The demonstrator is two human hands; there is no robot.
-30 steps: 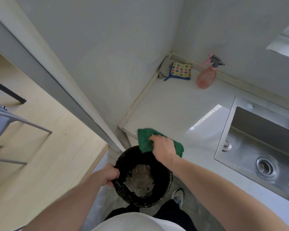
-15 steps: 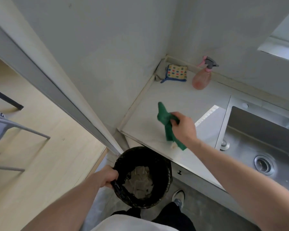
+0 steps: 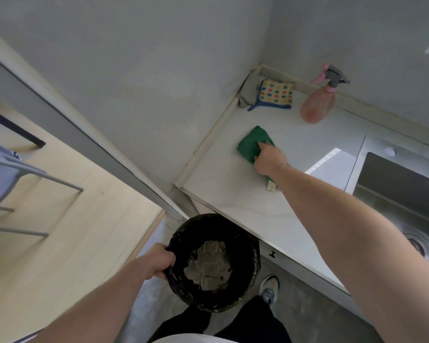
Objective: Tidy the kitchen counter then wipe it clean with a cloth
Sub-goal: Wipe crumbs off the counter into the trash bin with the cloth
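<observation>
A green cloth (image 3: pixel 252 143) lies on the white counter (image 3: pixel 235 194), partway toward the back corner. My right hand (image 3: pixel 269 159) lies on top of the cloth and presses it down, fingers pointing away from me. A small pale tag (image 3: pixel 271 186) shows beside my wrist. My left hand (image 3: pixel 159 262) grips the left rim of a round bin with a black liner (image 3: pixel 243 300), held below the counter's front edge. Crumpled paper waste (image 3: pixel 209 264) lies at the bottom of the bin.
A dotted sponge cloth (image 3: pixel 276 94) and a pink spray bottle (image 3: pixel 318 105) stand in the back corner. The steel sink (image 3: pixel 404 194) is to the right. A wall and door frame run along the left, with chair legs (image 3: pixel 35 179) on the wooden floor.
My right hand has carried the green cloth from the counter's front edge over the bin back toward the corner and laid it flat. The left hand keeps hold of the bin.
</observation>
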